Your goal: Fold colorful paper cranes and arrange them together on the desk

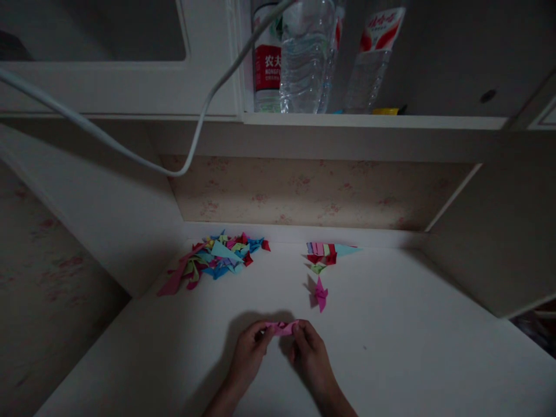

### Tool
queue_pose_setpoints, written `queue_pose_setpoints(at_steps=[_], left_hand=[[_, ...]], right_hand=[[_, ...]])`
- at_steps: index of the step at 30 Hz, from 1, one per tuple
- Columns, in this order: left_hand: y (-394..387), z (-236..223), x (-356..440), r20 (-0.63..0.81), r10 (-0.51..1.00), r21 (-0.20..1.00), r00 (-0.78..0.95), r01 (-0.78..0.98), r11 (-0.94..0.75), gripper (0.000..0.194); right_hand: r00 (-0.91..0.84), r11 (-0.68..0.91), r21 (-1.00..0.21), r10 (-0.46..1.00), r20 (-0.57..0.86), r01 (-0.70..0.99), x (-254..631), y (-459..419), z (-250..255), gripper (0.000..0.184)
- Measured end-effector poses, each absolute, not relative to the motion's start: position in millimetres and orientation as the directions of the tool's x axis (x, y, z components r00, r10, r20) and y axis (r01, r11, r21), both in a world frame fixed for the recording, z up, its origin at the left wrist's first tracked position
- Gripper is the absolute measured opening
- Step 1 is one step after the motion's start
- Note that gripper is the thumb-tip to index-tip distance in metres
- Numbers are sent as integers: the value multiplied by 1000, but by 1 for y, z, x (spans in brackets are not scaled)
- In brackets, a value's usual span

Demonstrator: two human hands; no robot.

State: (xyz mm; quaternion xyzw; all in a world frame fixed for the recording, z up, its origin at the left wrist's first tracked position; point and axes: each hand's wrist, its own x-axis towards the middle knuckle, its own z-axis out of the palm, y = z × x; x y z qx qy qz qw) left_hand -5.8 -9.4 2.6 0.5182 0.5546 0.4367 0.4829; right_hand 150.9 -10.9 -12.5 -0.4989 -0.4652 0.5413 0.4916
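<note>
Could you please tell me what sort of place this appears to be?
Probably a desk nook in a home: a white desktop, floral wallpaper behind it, and an overhead shelf holding plastic bottles.

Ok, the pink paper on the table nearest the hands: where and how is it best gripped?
Probably pinch the pink paper at its wide middle, coming from the right: its near and far ends taper to points likely to bend, and the green paper sits by its far tip. The right hand holds the strip, so it would need freeing first.
</note>
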Motion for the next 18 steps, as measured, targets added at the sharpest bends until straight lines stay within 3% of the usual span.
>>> queue_pose_setpoints(at_steps=[10, 18], left_hand=[[-12, -2, -3, -27, 999, 987, 18, 158, 24, 36], [-13, -2, -3, -42, 998, 991, -39, 125, 47, 41]], right_hand=[[13, -64, -998, 998, -64, -1, 152, -12, -11, 39], [4, -52, -997, 999, -52, 61, 152, -13, -6, 39]])
